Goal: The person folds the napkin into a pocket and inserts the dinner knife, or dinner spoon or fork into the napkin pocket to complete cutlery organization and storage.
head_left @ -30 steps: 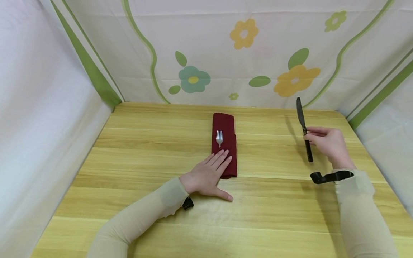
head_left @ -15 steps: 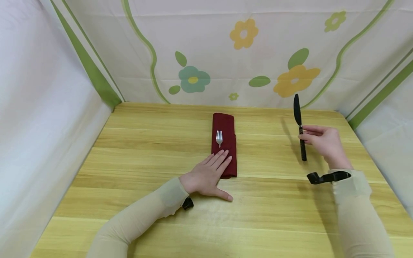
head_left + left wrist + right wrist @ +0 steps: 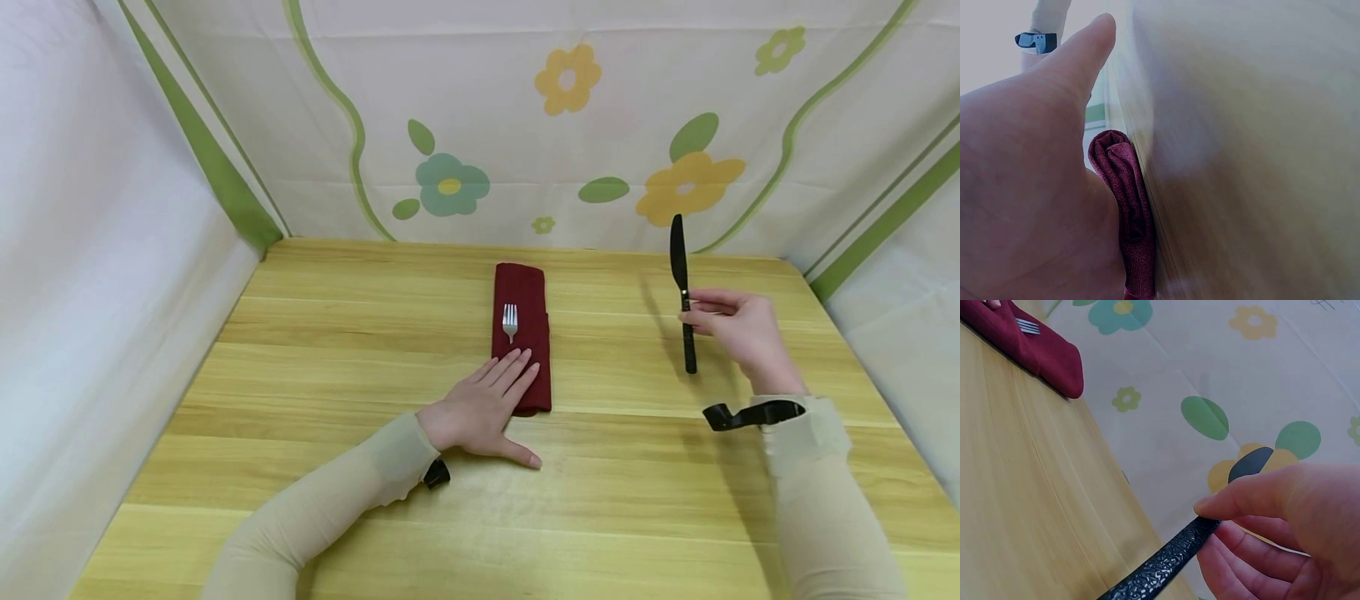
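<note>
A dark red folded cloth napkin (image 3: pixel 521 287) lies lengthwise near the middle of the table, its folded layers showing at the end in the left wrist view. On it sits a fork (image 3: pixel 510 322); the tines and neck show, and the rest of its handle is hidden. My left hand (image 3: pixel 480 410) rests on the napkin's lower part, fingers straight and thumb spread onto the wood. Off to the right, my right hand (image 3: pixel 742 329) pinches a black table knife (image 3: pixel 679 258) between thumb and fingers, above the table, blade up. A textured pattern covers the knife's handle (image 3: pixel 1163 565).
The wooden table (image 3: pixel 337 333) ends at a white curtain (image 3: pixel 510 125) printed with flowers and leaves. White cloth walls (image 3: pixel 112 250) with green bands stand on both sides. A black strap (image 3: pixel 757 413) circles the right sleeve's cuff.
My right hand has moved left with the knife, which has turned from a slant to nearly upright in the head view. The left hand, napkin and fork have stayed put.
</note>
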Available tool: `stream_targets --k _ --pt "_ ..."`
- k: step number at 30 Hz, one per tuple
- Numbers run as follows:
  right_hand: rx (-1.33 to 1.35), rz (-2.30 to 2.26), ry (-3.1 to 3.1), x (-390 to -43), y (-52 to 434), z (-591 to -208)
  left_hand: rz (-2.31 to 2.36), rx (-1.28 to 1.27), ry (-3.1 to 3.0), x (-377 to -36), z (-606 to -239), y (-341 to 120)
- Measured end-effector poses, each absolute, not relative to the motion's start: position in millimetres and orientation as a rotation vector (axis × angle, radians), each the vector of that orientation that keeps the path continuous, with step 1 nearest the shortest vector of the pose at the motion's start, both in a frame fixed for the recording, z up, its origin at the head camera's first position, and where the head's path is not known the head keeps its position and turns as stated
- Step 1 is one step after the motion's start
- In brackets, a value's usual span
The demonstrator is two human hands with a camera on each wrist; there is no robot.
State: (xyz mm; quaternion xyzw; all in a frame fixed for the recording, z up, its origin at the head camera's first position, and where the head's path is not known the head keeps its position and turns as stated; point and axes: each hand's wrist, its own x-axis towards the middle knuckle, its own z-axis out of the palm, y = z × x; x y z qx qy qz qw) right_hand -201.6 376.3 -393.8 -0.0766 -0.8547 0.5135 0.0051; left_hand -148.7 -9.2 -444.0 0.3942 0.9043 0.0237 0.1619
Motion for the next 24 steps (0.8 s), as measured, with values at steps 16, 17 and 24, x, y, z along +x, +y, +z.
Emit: stream_targets --k 16,17,24 --pt "-0.188 1.715 -2.619 -204 361 -398 0.073 1.144 2.590 -147 -438 -10" --pt "-0.188 1.721 -2.617 -204 360 -398 0.080 1.145 2.590 -147 -437 -10" --pt "-0.155 1.713 -2.628 -205 352 -398 0.079 1.141 2.588 -148 -442 -10"
